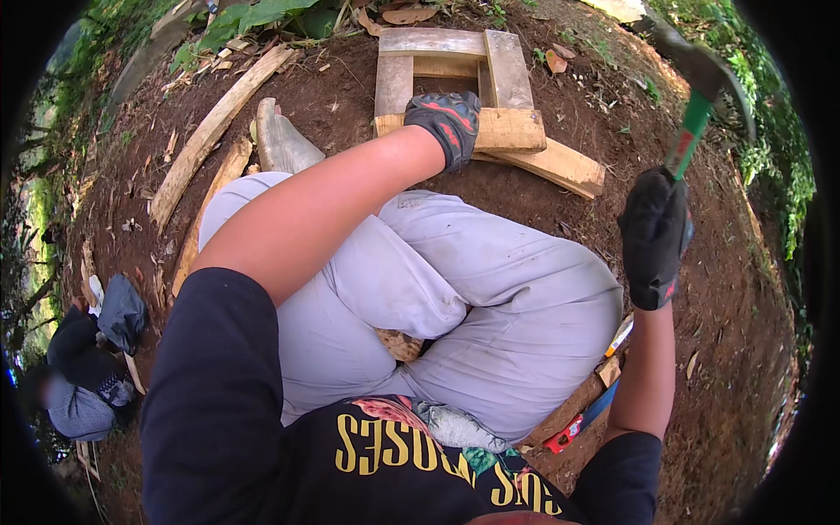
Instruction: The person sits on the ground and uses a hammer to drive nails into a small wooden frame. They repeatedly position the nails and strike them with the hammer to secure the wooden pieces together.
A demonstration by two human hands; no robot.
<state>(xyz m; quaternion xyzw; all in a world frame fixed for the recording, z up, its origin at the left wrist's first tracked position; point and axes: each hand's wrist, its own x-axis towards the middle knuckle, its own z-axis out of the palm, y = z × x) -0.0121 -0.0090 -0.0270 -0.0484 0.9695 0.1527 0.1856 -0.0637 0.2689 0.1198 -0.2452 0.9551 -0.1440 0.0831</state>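
Observation:
A small square frame of pale boards (430,41) lies on the soil in front of me. Across its near side runs a thicker wooden board (512,131). My left hand (446,127), in a black and red glove, is closed at that board's upper edge; its fingertips are partly hidden. To the right, my gloved right hand (654,236) grips a hammer (689,131) by its green handle. The hammer is raised, its dark head pointing up and away, apart from the frame. Another wooden board (560,166) sticks out at a slant beneath the near side.
Long planks (219,131) lie on the soil at the left. My bare foot (284,140) is close to the frame's left. Beside my right thigh lies a blue and red tool (582,420). A person (83,376) crouches at the far left near a dark bag (122,311).

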